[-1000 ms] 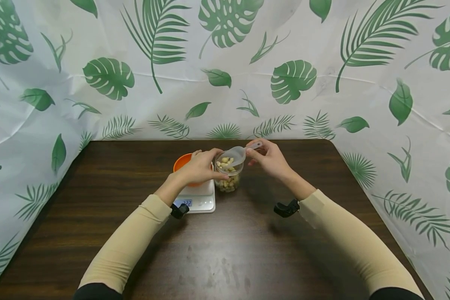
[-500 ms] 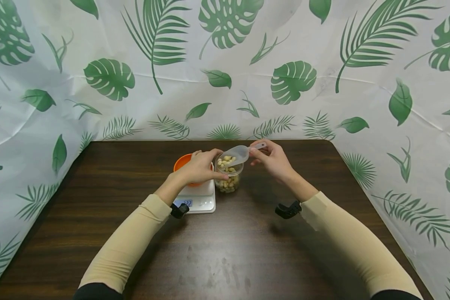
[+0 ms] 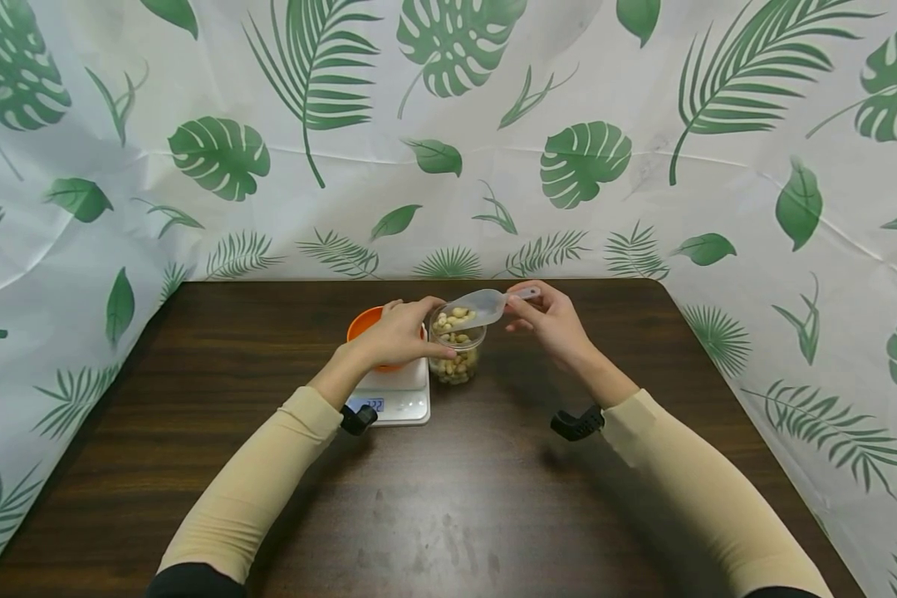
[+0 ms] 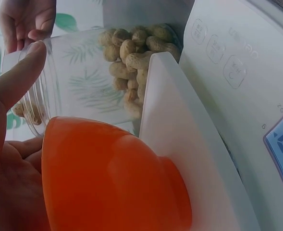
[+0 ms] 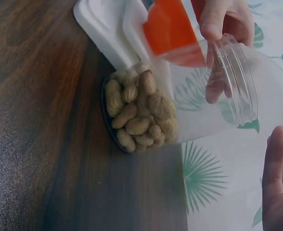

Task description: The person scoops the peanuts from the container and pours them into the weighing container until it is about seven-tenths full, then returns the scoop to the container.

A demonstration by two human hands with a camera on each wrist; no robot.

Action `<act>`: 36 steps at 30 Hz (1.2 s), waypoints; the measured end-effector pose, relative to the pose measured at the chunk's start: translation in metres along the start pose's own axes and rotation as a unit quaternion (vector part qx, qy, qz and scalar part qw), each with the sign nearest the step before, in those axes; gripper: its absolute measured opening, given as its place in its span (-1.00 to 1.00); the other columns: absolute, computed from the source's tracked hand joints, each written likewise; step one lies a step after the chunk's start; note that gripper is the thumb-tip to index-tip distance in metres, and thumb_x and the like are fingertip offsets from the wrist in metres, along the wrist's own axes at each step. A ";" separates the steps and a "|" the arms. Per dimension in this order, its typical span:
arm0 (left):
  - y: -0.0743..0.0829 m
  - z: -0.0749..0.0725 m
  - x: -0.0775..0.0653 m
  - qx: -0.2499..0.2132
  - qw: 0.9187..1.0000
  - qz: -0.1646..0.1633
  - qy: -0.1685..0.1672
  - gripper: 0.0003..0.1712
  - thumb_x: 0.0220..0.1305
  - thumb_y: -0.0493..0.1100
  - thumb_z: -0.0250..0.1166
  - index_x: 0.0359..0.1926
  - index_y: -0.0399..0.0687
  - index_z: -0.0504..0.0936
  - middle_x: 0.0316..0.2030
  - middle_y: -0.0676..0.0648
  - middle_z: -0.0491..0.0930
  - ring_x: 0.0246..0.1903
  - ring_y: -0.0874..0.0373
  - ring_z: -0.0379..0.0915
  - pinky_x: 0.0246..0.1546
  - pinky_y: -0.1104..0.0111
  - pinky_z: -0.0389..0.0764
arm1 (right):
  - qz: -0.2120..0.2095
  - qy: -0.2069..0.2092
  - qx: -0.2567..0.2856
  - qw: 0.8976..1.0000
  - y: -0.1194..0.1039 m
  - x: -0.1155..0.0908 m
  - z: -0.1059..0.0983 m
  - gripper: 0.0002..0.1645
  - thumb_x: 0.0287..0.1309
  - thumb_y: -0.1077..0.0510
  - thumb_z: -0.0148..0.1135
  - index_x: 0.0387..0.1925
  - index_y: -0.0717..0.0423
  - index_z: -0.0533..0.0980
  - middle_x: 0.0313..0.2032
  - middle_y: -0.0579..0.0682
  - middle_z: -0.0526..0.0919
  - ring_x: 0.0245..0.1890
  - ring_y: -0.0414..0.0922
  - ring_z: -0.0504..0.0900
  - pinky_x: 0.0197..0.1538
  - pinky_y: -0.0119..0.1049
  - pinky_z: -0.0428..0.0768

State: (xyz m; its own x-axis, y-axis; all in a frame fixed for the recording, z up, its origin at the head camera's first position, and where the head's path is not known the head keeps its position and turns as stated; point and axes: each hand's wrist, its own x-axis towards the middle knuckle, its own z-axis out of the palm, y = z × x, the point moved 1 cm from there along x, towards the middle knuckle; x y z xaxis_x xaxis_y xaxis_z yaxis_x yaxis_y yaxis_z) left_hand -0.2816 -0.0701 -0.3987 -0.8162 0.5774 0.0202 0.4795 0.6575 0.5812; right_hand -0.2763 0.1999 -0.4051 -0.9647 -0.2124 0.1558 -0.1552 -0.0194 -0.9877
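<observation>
My left hand point(image 3: 398, 336) grips a clear jar point(image 5: 191, 120) near its mouth, thumb on one side and fingers on the other. Unshelled peanuts point(image 5: 139, 113) fill the jar's lower part. The jar stands upright on the table, close beside a white kitchen scale point(image 3: 413, 409). With thumb and fingertips, my right hand point(image 3: 556, 322) pinches the handle of a translucent scoop point(image 3: 487, 305). The scoop lies tilted over the jar's mouth, its tip inside the rim and some peanuts point(image 3: 456, 316) in its front part.
An orange bowl point(image 4: 112, 168) sits on the scale's white platform, partly behind my left hand in the head view. The scale's display point(image 3: 374, 404) is lit. The dark wooden table point(image 3: 448, 498) meets a leaf-patterned sheet point(image 3: 478, 191) at its back edge.
My right hand has drawn a little to the right with the scoop, which now lies flatter over the jar's mouth. My left hand and the jar have stayed in place.
</observation>
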 end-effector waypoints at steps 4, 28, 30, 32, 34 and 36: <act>0.000 0.000 0.000 0.002 1.000 0.001 -0.002 -0.01 0.19 0.20 0.52 0.45 -0.19 0.33 0.23 -0.13 0.56 0.26 -0.09 0.43 0.42 -0.14 -0.06 | 0.002 0.005 0.016 1.000 0.001 -0.001 0.001 -0.61 0.49 0.20 0.19 0.12 0.46 0.44 -0.11 0.04 0.62 -0.12 -0.07 0.69 -0.14 -0.13 0.70; 0.000 -0.001 -0.001 0.004 1.000 -0.001 -0.004 0.03 0.19 0.21 0.51 0.49 -0.21 0.28 0.30 -0.15 0.51 0.29 -0.09 0.40 0.44 -0.13 -0.07 | 0.015 0.020 0.115 0.993 -0.001 -0.004 0.001 -0.82 0.48 0.21 0.19 0.00 0.23 0.51 -0.14 0.02 0.61 -0.15 -0.08 0.64 -0.19 -0.29 0.67; 0.000 -0.001 -0.003 0.005 1.000 -0.001 -0.002 0.05 0.20 0.21 0.51 0.50 -0.21 0.27 0.34 -0.16 0.46 0.33 -0.10 0.36 0.45 -0.14 -0.09 | 0.015 0.020 0.121 0.992 -0.002 -0.003 0.002 -0.85 0.48 0.22 0.19 -0.02 0.19 0.52 -0.14 0.02 0.61 -0.15 -0.08 0.64 -0.19 -0.29 0.67; 0.000 -0.001 -0.005 0.009 1.000 0.001 0.005 0.07 0.19 0.22 0.51 0.52 -0.21 0.25 0.40 -0.15 0.40 0.38 -0.07 0.31 0.47 -0.13 -0.14 | 0.015 0.019 0.126 0.992 -0.003 -0.003 0.002 -0.87 0.47 0.22 0.19 -0.03 0.18 0.53 -0.15 0.02 0.61 -0.15 -0.08 0.64 -0.20 -0.28 0.67; -0.001 -0.002 -0.007 0.006 1.000 0.003 0.015 0.09 0.18 0.23 0.51 0.53 -0.19 0.25 0.44 -0.14 0.36 0.42 -0.04 0.25 0.48 -0.12 -0.18 | 0.015 0.019 0.129 0.991 -0.003 -0.002 0.003 -0.87 0.47 0.23 0.19 -0.03 0.17 0.54 -0.15 0.02 0.61 -0.16 -0.08 0.64 -0.19 -0.28 0.66; -0.002 -0.004 -0.010 0.002 1.000 0.007 0.025 0.10 0.17 0.24 0.52 0.54 -0.18 0.25 0.46 -0.12 0.32 0.45 -0.01 0.21 0.49 -0.10 -0.21 | 0.014 0.019 0.130 0.991 -0.005 -0.002 0.004 -0.87 0.48 0.22 0.19 -0.03 0.17 0.54 -0.15 0.02 0.62 -0.16 -0.09 0.64 -0.19 -0.27 0.66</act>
State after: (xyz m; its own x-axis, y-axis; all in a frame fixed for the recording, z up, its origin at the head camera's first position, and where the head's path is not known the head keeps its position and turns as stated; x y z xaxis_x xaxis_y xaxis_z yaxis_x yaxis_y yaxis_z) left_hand -0.2758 -0.0787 -0.3965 -0.8245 0.5616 0.0694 0.4921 0.6510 0.5780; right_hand -0.2727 0.1964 -0.4006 -0.9762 -0.1790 0.1228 -0.0723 -0.2652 -0.9615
